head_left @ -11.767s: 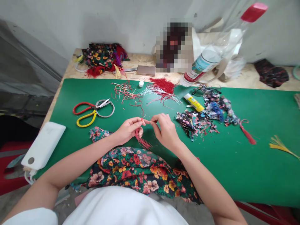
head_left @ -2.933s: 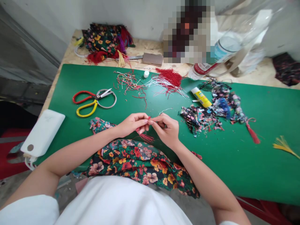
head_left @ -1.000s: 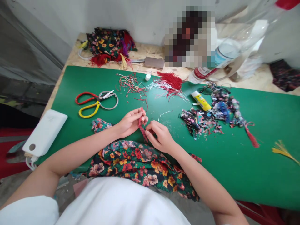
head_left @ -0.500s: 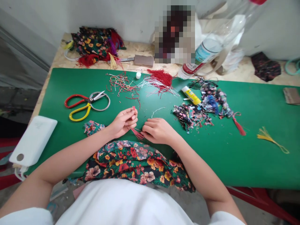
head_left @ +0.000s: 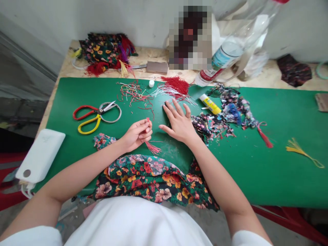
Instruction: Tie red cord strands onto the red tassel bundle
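Observation:
My left hand (head_left: 137, 135) pinches a red tassel (head_left: 153, 148) above the green mat. Its loose threads fan out below my fingers and its tip pokes out above the thumb. My right hand (head_left: 179, 123) has its fingers spread over the mat, just short of a bundle of white and red threads (head_left: 176, 87). Nothing shows in that hand. Floral fabric (head_left: 153, 177) lies bunched at the table's near edge, below both hands. Scissors (head_left: 99, 112) with one red and one yellow handle lie with blades apart to the left.
A yellow glue stick (head_left: 210, 104) and fabric scraps (head_left: 215, 126) lie right of my hand. Loose thread offcuts (head_left: 134, 94) and a white cap (head_left: 151, 83) are farther back. A plastic bottle (head_left: 222, 61) leans at the back. A white power bank (head_left: 41, 155) sits on the left edge.
My right hand has left the tassel's threads, moved forward and slightly right, and spread its fingers. My left hand still holds the tassel in nearly the same place.

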Motion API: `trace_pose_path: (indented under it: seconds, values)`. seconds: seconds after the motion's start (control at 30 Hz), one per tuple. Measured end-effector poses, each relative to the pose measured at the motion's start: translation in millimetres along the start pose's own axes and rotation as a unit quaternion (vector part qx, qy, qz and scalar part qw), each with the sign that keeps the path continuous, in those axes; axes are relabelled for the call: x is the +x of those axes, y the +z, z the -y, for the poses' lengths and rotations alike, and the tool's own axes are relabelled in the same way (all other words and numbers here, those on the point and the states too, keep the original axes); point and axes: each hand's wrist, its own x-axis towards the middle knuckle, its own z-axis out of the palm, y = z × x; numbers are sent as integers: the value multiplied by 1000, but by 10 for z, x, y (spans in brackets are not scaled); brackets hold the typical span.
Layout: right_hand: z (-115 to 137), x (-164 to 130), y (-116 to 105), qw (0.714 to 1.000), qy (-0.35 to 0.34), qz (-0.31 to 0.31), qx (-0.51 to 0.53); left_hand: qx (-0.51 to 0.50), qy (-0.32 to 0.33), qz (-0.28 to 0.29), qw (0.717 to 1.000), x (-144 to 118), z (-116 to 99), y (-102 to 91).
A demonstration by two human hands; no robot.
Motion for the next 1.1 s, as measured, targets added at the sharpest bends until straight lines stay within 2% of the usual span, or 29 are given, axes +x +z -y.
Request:
trace_pose_path:
  seconds: [0.23,0.37,0.57,0.7,0.9,1.1]
  values:
    - [6,-16,-39,999,-36,-5,12,4,-1,7,1000,-4,-1,-1]
    - [134,-91,-84,997,-69,21,9,8,-3,1,1000,-11,-7,10]
    - [345,-237,-171,996,-84,17,11,10,-3,-2,1000,-6,-3,12]
    - [375,-262,-177,998,-61,8,24,6,1,6,1000,-3,-2,5]
    - [319,-245,-85,994,21,-68,83,6,0,3,1000,-2,7,-4]
    - [307,-222,1,993,29,-103,57,11,-4,-1,1000,3,6,4]
